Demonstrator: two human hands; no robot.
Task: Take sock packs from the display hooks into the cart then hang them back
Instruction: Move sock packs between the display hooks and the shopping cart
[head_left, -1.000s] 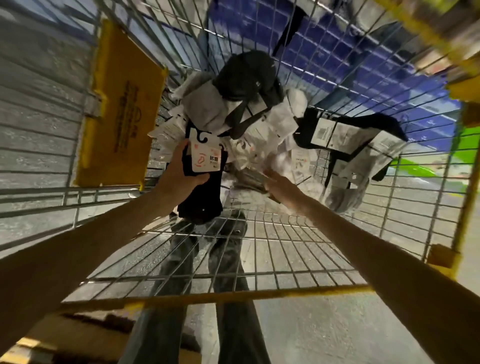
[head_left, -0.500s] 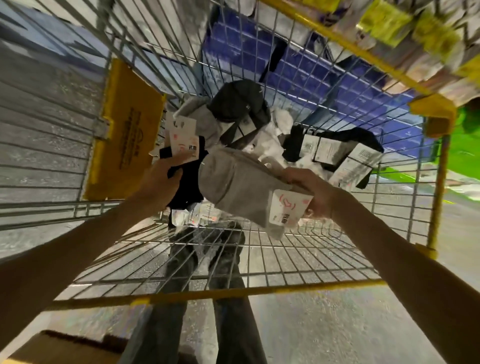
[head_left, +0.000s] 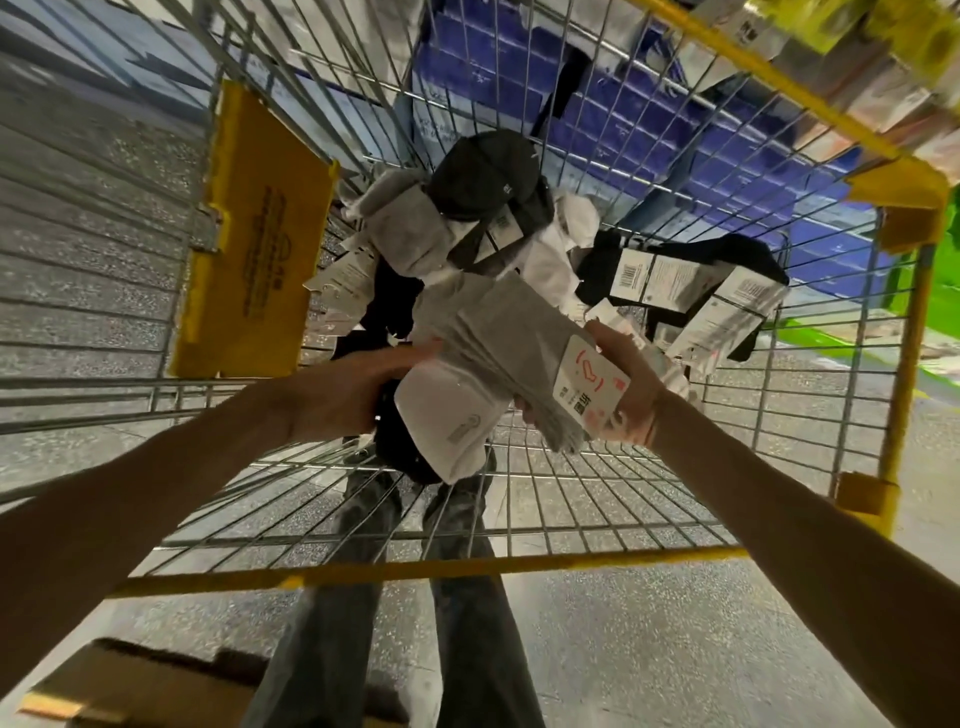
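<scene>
Grips have converged inside the cart (head_left: 415, 569), right grip (head_left: 623, 400) holding the grey pack (head_left: 498, 338) by its card (head_left: 589, 389), left grip (head_left: 348, 400) round black pack (head_left: 402, 457) and white pack (head_left: 447, 421); gathering for rehanging seems in hand, next needing a clean lift out.

Single head-worn wide-angle view (straight lines bow at the edges), facing forward and steeply down into the cart (head_left: 415, 569), near to the left hand (head_left: 343, 397) and right hand (head_left: 626, 395) at mid-frame, floor (head_left: 623, 649) beneath

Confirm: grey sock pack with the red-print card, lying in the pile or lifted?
Lifted. The right hand grips the grey sock pack at its card end; the left hand, holding a black pack, steadies it.
</scene>
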